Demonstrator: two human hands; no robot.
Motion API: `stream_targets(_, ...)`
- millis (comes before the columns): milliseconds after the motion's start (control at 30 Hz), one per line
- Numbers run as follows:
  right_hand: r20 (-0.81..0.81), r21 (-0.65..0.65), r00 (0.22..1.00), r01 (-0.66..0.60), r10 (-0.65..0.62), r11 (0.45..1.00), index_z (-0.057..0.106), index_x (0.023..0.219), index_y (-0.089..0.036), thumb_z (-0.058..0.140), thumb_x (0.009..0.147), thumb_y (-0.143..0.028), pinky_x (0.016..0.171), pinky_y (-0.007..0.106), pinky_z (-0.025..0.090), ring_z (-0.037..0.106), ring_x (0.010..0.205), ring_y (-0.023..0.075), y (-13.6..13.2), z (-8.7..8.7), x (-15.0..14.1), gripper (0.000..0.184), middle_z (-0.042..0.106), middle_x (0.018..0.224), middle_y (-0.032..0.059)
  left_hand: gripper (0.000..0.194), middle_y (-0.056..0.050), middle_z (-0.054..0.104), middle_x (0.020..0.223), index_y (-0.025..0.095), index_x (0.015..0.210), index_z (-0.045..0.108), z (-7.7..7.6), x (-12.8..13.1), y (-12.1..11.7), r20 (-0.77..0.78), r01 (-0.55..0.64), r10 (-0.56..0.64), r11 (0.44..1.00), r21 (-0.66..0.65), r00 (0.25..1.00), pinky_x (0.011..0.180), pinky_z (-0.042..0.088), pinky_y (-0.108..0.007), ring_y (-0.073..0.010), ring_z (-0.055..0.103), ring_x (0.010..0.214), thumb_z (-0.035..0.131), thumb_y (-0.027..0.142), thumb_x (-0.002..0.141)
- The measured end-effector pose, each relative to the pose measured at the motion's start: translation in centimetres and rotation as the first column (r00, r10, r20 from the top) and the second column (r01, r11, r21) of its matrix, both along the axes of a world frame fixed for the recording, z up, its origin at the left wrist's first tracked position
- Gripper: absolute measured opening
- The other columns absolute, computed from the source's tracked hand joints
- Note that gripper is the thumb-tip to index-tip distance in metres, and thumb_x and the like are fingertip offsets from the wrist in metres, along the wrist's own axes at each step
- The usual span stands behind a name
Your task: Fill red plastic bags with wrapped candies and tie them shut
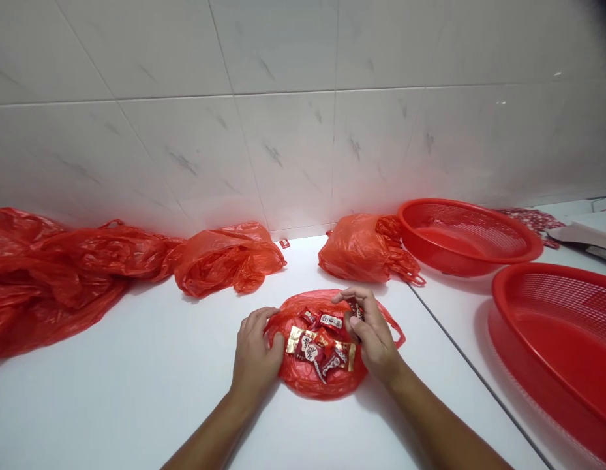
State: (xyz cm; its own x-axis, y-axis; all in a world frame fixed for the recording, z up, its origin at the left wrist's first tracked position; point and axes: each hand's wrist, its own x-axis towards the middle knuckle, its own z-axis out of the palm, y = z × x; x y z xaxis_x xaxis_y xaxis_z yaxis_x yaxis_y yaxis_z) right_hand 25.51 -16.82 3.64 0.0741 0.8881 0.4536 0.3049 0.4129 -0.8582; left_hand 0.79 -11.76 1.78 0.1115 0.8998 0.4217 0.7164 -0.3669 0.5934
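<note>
In front of me a red plastic bag (327, 390) lies spread on the white tabletop, its mouth facing up. Several wrapped candies (310, 349) in red, gold and dark brown are heaped inside it. My left hand (257, 346) grips the bag's left edge, thumb on the inside and fingers curled at the rim. Over the bag's right side, my right hand (374, 336) has a dark brown wrapped candy (356, 309) between thumb and fingers, partly hidden by them. A loop handle (399, 333) of the bag sticks out beside my right wrist.
Behind stand two bunched red bags, one at left (229, 258) and a tied one at right (356, 248). More red plastic bags (48, 281) pile up far left. Two red baskets (459, 261) sit on the right. A small red packet (284, 243) lies near the tiled wall (293, 150).
</note>
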Motion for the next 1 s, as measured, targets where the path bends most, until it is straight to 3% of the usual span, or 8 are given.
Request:
stream_targets(133, 0.219, -0.054, 0.971, -0.084, 0.094, 0.995, 0.041, 0.154, -0.031, 0.040, 0.107, -0.034, 0.113, 0.051, 0.046, 0.051, 0.138, 0.0274, -0.3, 0.8, -0.2, 0.047, 0.049, 0.156, 0.0104, 0.038, -0.007, 0.068, 0.129, 0.024, 0.123, 0.064, 0.6, -0.6, 0.6, -0.075, -0.054, 0.042, 0.986, -0.159, 0.996, 0.093, 0.053, -0.042, -0.0261, 0.068, 0.104, 0.053, 0.025, 0.087)
stream_targets(233, 0.466, -0.048, 0.885, 0.021, 0.004, 0.999, 0.048, 0.153, -0.037, 0.045, 0.107, -0.039, 0.114, 0.061, 0.039, 0.040, 0.144, 0.0343, -0.1, 1.4, 0.0, 0.046, 0.034, 0.169, 0.0071, 0.036, -0.005, 0.074, 0.114, 0.025, 0.124, 0.065, 1.4, -1.2, 1.2, -0.174, -0.121, 0.075, 0.956, -0.269, 0.982, 0.082, 0.052, -0.038, -0.0258, 0.070, 0.093, 0.056, 0.037, 0.091)
stream_targets(333, 0.534, 0.005, 0.819, 0.247, -0.211, 0.969, 0.063, 0.141, -0.033, 0.044, 0.105, -0.038, 0.110, 0.062, 0.039, 0.042, 0.138, 0.0368, 0.4, 1.6, 1.4, 0.041, 0.044, 0.163, 0.0089, 0.028, 0.001, 0.070, 0.074, 0.027, 0.111, 0.070, 2.2, -2.0, 1.8, -0.186, -0.165, 0.104, 0.920, -0.356, 0.977, 0.066, 0.045, -0.032, -0.0238, 0.068, 0.073, 0.055, 0.041, 0.092)
stream_targets(433, 0.603, -0.086, 0.727, 0.468, -0.327, 0.880, 0.066, 0.137, -0.028, 0.049, 0.101, -0.049, 0.104, 0.063, 0.039, 0.048, 0.131, 0.0392, 0.9, 1.8, 3.6, 0.045, 0.063, 0.142, 0.0130, 0.029, 0.006, 0.058, 0.056, 0.026, 0.110, 0.071, 2.9, -2.8, 2.4, 0.038, -0.150, 0.179, 0.910, -0.386, 0.983, 0.057, 0.039, -0.028, -0.0194, 0.059, 0.056, 0.058, 0.039, 0.088)
stream_targets(567, 0.775, -0.320, 0.620, 0.548, -0.119, 0.773, 0.077, 0.105, -0.020, 0.066, 0.087, -0.058, 0.094, 0.060, 0.042, 0.056, 0.114, 0.0426, 1.0, 2.2, 5.8, 0.044, 0.074, 0.107, 0.0167, 0.034, 0.009, 0.051, 0.050, 0.020, 0.110, 0.071, 3.1, -3.4, 2.9, 0.394, -0.068, 0.269, 0.887, -0.456, 0.879, 0.049, 0.033, -0.024, -0.0141, 0.047, 0.044, 0.066, 0.036, 0.080)
stream_targets(733, 0.771, -0.431, 0.630, 0.419, 0.086, 0.799, 0.056, 0.056, -0.021, 0.056, 0.095, -0.056, 0.083, 0.051, 0.044, 0.061, 0.097, 0.0384, 0.3, 3.5, 5.8, 0.053, 0.069, 0.073, 0.0156, 0.029, 0.006, 0.049, 0.048, 0.019, 0.067, 0.065, 2.1, -3.7, 3.7, 0.504, -0.017, 0.272, 0.891, -0.454, 0.820, 0.047, 0.032, -0.024, -0.0118, 0.042, 0.044, 0.071, 0.045, 0.078)
stream_targets(867, 0.751, -0.465, 0.652, 0.416, 0.100, 0.782, 0.060, 0.068, -0.021, 0.055, 0.087, -0.079, 0.075, 0.045, 0.045, 0.064, 0.091, 0.0372, -0.2, 3.7, 5.5, 0.061, 0.071, 0.084, 0.0162, 0.036, 0.003, 0.054, 0.049, 0.018, 0.064, 0.067, 1.2, -3.9, 4.0, 0.490, -0.001, 0.232, 0.904, -0.428, 0.840, 0.047, 0.033, -0.025, -0.0129, 0.044, 0.046, 0.071, 0.050, 0.080)
stream_targets(1000, 0.705, -0.555, 0.686, 0.375, 0.181, 0.743, 0.060, 0.079, -0.021, 0.063, 0.089, -0.053, 0.063, 0.034, 0.038, 0.064, 0.074, 0.0266, -0.2, 2.8, 6.0, 0.033, 0.072, 0.084, 0.0112, 0.044, 0.001, 0.058, 0.052, 0.018, 0.060, 0.066, 0.9, -3.7, 3.9, 0.480, -0.002, 0.214, 0.915, -0.404, 0.850, 0.053, 0.038, -0.026, -0.0146, 0.049, 0.051, 0.070, 0.055, 0.082)
